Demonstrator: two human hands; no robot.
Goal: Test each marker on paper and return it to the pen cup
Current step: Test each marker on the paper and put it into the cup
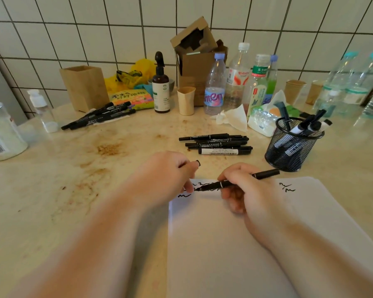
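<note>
— Black marker point(235, 182) in the right hand point(246, 190); which way does it lie?

— Long axis nearly level across the far edge of the paper point(224, 244); tip points left and a little toward the person, touching the sheet among the black squiggles point(286, 187); back end points right, toward the mesh pen cup point(293, 147); fingers curled round the barrel.

— And the left hand point(166, 177)?

— Clenched round a small black cap point(197, 162), pinched at the thumb side; fingertips rest on the sheet's far left corner, just beside the tip.

— Where is the cup?

— Upright on the surface, beyond the sheet's far right corner; several markers stand in it, leaning right.

— Others waiting?

— One pile of markers point(215, 144) lies left of the cup, long axes running left to right; a second bunch point(99, 117) lies toward the far left of the surface, slanted, in front of a wooden box point(84, 87); bottles point(237, 78) and a cardboard carton point(194, 61) stand along the far edge at the tiled wall point(95, 29).
</note>
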